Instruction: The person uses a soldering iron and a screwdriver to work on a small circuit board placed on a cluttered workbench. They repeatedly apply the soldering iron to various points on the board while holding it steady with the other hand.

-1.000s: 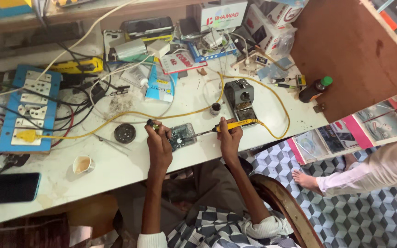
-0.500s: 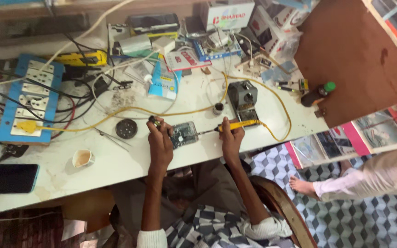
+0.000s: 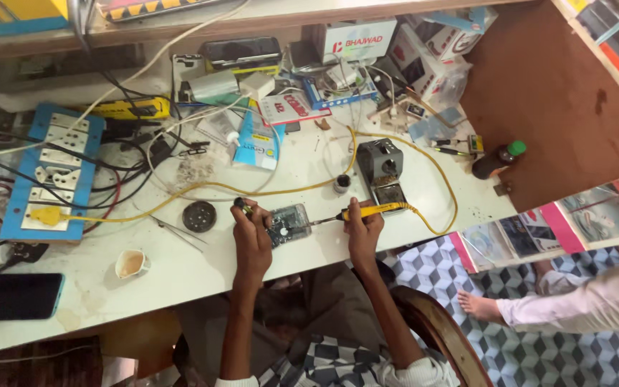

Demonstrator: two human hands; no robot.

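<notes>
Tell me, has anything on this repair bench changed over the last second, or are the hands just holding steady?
Hardly anything. The left hand still pinches a small tool at the circuit board, and the right hand still holds the yellow soldering iron with its tip toward the board. Only the head camera shifted slightly. The blue power strip, the soldering stand and the small cup stayed where they were.

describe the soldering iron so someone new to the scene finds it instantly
On the white workbench, go to the near edge where two hands work over a small circuit board. The right hand holds the soldering iron: a yellow-handled pen, tip aimed left at the board. Only it trails a yellow cable.
</notes>
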